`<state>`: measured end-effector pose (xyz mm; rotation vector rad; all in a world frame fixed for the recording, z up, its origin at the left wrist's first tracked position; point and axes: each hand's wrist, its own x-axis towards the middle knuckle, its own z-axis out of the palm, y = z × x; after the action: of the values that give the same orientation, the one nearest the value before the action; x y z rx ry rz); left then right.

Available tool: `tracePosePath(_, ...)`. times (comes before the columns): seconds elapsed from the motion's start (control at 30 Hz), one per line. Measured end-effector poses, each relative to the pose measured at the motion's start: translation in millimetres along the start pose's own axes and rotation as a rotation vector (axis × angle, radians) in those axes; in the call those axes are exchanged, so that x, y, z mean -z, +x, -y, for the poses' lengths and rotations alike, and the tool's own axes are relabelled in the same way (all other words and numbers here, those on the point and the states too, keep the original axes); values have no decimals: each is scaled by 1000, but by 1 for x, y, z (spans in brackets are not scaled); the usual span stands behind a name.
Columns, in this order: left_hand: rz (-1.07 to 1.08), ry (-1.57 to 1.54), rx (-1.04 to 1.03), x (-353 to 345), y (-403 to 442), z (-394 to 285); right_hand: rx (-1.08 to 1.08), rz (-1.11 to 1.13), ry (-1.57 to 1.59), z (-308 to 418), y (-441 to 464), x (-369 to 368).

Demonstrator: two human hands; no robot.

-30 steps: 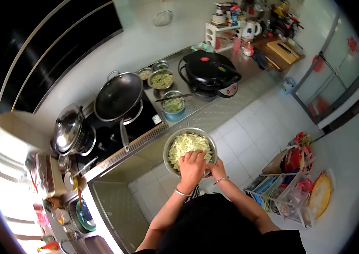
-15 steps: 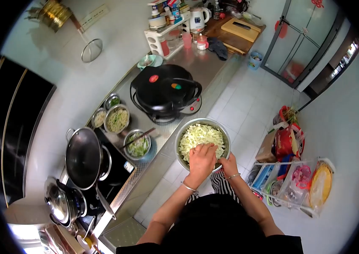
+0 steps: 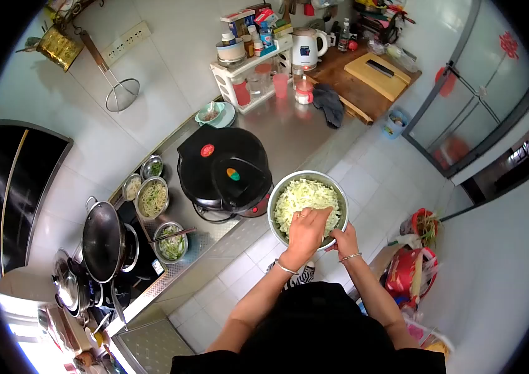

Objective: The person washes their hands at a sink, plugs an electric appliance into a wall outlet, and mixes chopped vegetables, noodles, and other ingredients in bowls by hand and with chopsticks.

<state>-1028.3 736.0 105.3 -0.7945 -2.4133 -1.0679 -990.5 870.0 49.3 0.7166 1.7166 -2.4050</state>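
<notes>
A round metal bowl full of pale, shredded cabbage is held in front of my body, beyond the counter's edge. At its near right rim, my right hand grips the metal with bent fingers. My left hand lies over the near part of the cabbage, its fingers close together and bent; what is under them is hidden. Each wrist has a bangle.
On the counter are a black electric griddle, small bowls of food, chopsticks across one bowl, and a kettle. A wok sits on the stove at left. Red bags stand at right.
The view has swung toward the counter's far end, and the griddle now appears beside the bowl. My left fingers have bunched more over the cabbage. My right hand keeps its hold on the rim.
</notes>
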Motion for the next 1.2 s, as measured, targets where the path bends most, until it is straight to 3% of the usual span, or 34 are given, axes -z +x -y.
tracePosePath(0.43,-84,37,78,-81,133,100,-74,65,-23,54,183,-7)
tracePosePath(0.73,-124,19,239,-107,224,180,-203,161,-34,92,319,-35)
tracePosePath(1.2,-302,249,711,-171,302,295,-373,406,-315,106,516,-79)
